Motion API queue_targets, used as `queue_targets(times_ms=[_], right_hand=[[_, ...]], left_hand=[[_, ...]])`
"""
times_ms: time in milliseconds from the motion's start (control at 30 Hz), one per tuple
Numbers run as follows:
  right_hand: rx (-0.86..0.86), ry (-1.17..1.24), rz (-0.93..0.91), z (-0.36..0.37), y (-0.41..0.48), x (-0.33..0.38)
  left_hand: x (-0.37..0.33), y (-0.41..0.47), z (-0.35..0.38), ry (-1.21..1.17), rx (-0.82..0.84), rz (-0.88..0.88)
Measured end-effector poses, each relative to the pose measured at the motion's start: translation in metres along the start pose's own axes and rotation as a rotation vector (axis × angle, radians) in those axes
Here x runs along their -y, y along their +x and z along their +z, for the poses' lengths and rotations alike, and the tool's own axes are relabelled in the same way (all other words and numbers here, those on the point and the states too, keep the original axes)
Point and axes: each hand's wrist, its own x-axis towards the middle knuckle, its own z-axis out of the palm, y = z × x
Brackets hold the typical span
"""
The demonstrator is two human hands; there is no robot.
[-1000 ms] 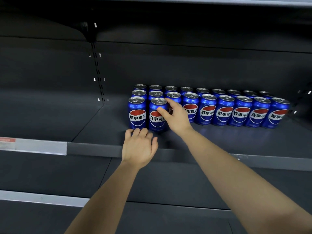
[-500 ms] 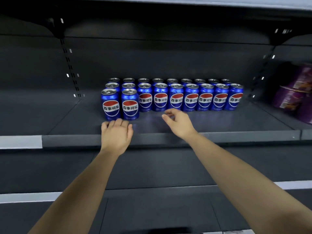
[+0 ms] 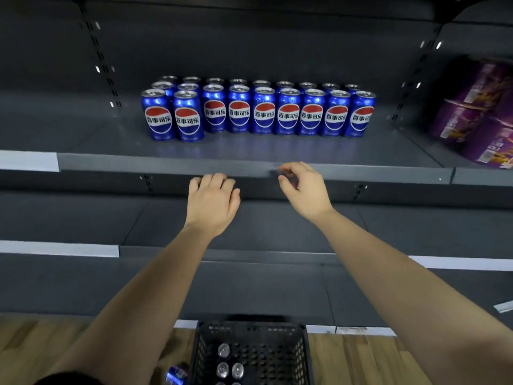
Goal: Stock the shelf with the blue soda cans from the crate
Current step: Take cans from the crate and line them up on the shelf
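Several blue soda cans [image 3: 263, 113] stand in rows on the dark shelf [image 3: 249, 162], with two cans [image 3: 172, 118] set a little further forward at the left end. My left hand [image 3: 212, 204] and my right hand [image 3: 302, 187] hover in front of the shelf's front edge, both holding nothing, fingers loosely curled. On the floor below sits a black plastic crate [image 3: 302, 354] with three can tops [image 3: 230, 365] showing inside. Another blue can [image 3: 176, 373] lies beside the crate's left wall.
Purple packages [image 3: 477, 112] fill the shelf section to the right. An empty lower shelf [image 3: 249, 254] runs below my hands. White price-strip labels [image 3: 27, 161] sit on the shelf edges. The floor [image 3: 41, 343] is wood-patterned.
Both hands have pulled back from the cans, out past the shelf's front edge. The view has tilted down, and the crate on the floor has come into sight.
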Motion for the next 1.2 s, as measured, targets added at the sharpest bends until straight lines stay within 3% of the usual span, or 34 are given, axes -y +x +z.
queue_targets(times_ms=[433,700,1200], right_hand=[[0.445,-0.056,0.202,0.05,-0.136,-0.108],[0.69,-0.045,0.29,0.157,-0.204,-0.169],[0.912,-0.025,0.444,0.398,-0.379,-0.35]], left_hand=[[-0.054,-0.159,0.07,0.072,0.361,-0.132],[-0.023,-0.242,0.167,0.033,0.452,-0.196],[0.013,-0.431,0.427,-0.071,0.569,-0.269]])
